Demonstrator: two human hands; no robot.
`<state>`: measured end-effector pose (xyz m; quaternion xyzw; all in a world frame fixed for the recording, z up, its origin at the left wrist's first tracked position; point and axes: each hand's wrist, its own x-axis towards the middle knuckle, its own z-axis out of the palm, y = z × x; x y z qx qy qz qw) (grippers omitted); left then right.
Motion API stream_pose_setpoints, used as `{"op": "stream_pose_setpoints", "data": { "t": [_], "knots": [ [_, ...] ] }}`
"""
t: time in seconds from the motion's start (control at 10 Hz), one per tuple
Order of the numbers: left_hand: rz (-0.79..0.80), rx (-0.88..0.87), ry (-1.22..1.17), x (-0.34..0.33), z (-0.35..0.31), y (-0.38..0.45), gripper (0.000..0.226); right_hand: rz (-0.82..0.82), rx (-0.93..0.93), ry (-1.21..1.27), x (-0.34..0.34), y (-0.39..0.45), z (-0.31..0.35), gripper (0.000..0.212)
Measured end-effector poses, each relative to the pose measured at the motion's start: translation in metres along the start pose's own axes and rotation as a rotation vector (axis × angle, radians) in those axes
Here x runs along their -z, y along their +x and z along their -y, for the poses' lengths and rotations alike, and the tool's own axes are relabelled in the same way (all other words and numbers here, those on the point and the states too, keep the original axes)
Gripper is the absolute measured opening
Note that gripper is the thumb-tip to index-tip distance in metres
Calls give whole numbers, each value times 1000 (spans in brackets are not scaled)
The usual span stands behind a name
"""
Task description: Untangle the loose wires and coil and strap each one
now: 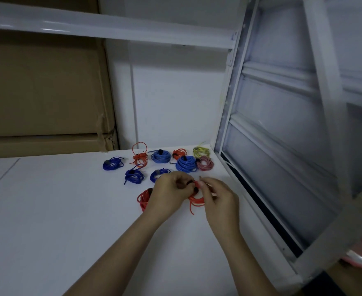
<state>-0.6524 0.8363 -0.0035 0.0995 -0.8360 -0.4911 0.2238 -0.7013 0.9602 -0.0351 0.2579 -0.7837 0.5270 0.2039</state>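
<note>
Orange wire coil (195,199) pinched by left hand (169,192) and right hand (217,194), fingers curled.

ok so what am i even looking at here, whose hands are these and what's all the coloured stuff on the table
This is one picture from a camera worn on a person's head, looking down at their own two bare hands. There is no machine. The hands work over a white shelf surface. The left hand and right hand together hold an orange-red wire coil, and something small and dark, probably a strap, sits between the fingers. Behind them lie other coiled wires, most with a dark strap: several dark blue coils, two lighter blue coils, a yellow coil, a pink coil and a red coil beside the left wrist. Cardboard boxes stand at the back left.
</note>
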Motion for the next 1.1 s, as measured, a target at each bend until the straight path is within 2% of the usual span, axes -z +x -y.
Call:
{"op": "stream_pose_setpoints", "data": {
  "t": [0.1, 0.2, 0.3, 0.4, 0.5, 0.6, 0.7, 0.8, 1.0, 1.1],
  "knots": [
    [-57, 14, -33, -13, 2, 12, 12, 54, -28, -5, 1, -3, -9, 21],
    [-33, 22, -98, -25, 4, 19, 13, 61, -295, 300, 5, 7, -17, 25],
    [-9, 40, -116, -33, 8, 25, 12, -16, -313, 343, 9, 21, -30, 35],
    [-22, 58, 4, -29, 17, 33, 17, -21, -293, 150, 5, 44, -50, 34],
    [-69, 70, 41, -19, 31, 38, 7, 69, -288, -91, -7, 61, -77, 19],
    [-40, 95, 96, -12, 43, 37, 9, 324, -246, -573, -16, 55, -103, 29],
    [-40, 85, 116, -6, 52, 35, 12, 321, -239, -581, -14, 53, -111, 43],
    [-51, 88, 127, -3, 54, 35, 11, 395, -178, -511, -11, 52, -112, 51],
    [-68, 76, 148, -5, 44, 32, 13, 371, -235, -382, -19, 60, -110, 40],
    [-120, 55, 283, 0, 38, 28, 16, 405, -289, -446, -19, 69, -106, 49]
  ]
}}
